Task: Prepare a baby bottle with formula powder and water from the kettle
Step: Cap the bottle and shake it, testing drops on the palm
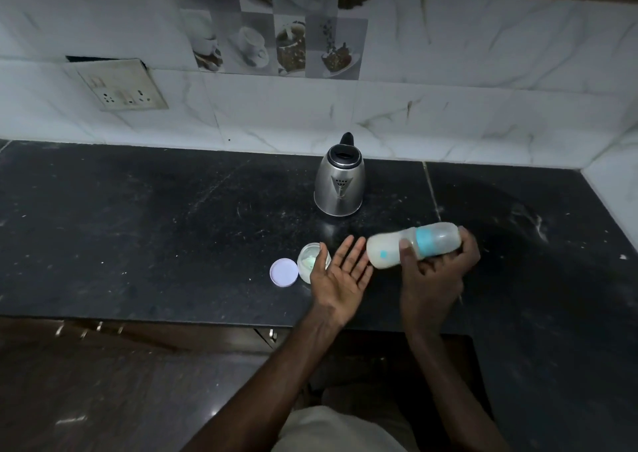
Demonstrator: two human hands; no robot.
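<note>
My right hand (436,272) grips the baby bottle (383,249), which lies sideways in the air above the black counter (155,227). The bottle has a blue collar and a clear cap pointing right, and milky white liquid fills its body. My left hand (340,274) is held flat with the palm up and fingers straight, just left of the bottle's base and holding nothing. A steel kettle (340,182) stands upright behind the hands. An open formula jar (310,261) sits left of my left hand, with its white lid (283,271) lying flat beside it.
A tiled wall with a socket plate (119,87) runs behind the counter. The counter's front edge lies just below my wrists, with wooden drawers (138,334) under it. White specks dot the counter at the right.
</note>
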